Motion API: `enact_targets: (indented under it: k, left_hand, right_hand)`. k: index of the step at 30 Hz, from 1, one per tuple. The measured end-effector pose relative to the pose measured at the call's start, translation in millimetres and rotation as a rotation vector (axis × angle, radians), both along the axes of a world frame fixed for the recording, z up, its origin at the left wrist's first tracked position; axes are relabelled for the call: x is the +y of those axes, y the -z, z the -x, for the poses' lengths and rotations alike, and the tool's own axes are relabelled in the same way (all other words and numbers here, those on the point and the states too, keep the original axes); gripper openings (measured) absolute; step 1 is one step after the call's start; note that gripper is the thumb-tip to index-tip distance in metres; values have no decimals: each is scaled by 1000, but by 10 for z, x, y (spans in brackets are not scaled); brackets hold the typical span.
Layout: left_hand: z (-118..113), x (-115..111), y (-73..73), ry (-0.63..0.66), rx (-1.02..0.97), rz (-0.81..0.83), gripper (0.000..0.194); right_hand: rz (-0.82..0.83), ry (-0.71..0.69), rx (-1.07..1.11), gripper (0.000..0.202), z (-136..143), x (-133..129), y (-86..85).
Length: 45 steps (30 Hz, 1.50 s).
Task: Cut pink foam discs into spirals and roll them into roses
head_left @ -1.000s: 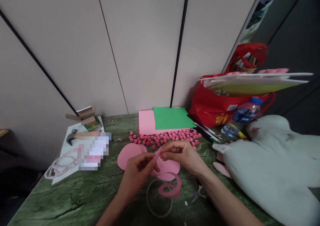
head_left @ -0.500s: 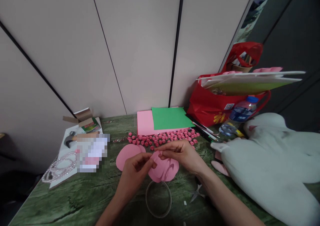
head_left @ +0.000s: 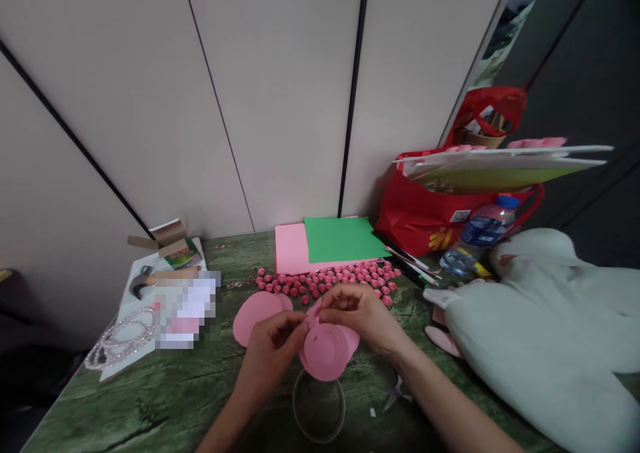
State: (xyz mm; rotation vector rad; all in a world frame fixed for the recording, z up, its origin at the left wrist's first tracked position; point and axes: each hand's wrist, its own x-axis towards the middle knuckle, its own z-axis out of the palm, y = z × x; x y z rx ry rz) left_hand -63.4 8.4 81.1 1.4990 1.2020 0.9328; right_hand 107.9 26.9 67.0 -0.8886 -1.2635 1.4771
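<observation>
Between my hands is a pink paper piece (head_left: 327,356) with a round, spiral-looking part hanging down toward me. My left hand (head_left: 277,339) pinches its upper left edge with thumb and forefinger. My right hand (head_left: 361,311) is closed on the upper right part, fingers curled close to the left fingertips. More pink paper lies under or behind the held piece, partly covered. Pink paper discs (head_left: 254,319) rest on the table left of my hands. Below the paper lies a pale ring (head_left: 298,418), perhaps a tape roll. Scissors (head_left: 399,394) lie beside my right forearm.
Several small rolled pink paper roses (head_left: 325,278) spread behind my hands. Green paper (head_left: 345,238) lies on pink sheets. A hammer (head_left: 143,281) and bead strings (head_left: 123,336) are at left. On the right are a red bag (head_left: 407,213), a bottle (head_left: 480,233) and a grey plush toy (head_left: 540,326).
The round spiral part of the pink paper has come down into view in front of the other paper. My fingertips have shifted slightly on the piece and both hands stay close together.
</observation>
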Motion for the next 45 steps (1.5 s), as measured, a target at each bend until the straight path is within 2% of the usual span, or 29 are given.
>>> enact_targets:
  k: [6,9,16,22,34,40,45]
  left_hand:
    - [10,32,-13,-16,0,-9,22]
    - [9,31,-12,-26,5,-9,22]
    - [-4,16,14,-1,1,-13,20]
    - [-46,-17,-1,43,-81,33,22]
    - [-29,-44,-82,8,-6,-43,21]
    - [-11,-37,-52,35,37,-63,22]
    - [-29,-29,-67,53,63,-53,23]
  right_hand:
    - [-46,-43,-52,19,-64,25,-24]
    - [-50,-23,-82,16,-76,35,-15]
    - [-3,-27,-16,23,-14,27,-2]
    - [1,-42,-24,25,21,-30,-41]
    - [-136,-34,-60,15,26,-86,-145]
    - [-116,29,-81,21,73,-70,-49]
    - [-213,59,-191,25,97,-68,29]
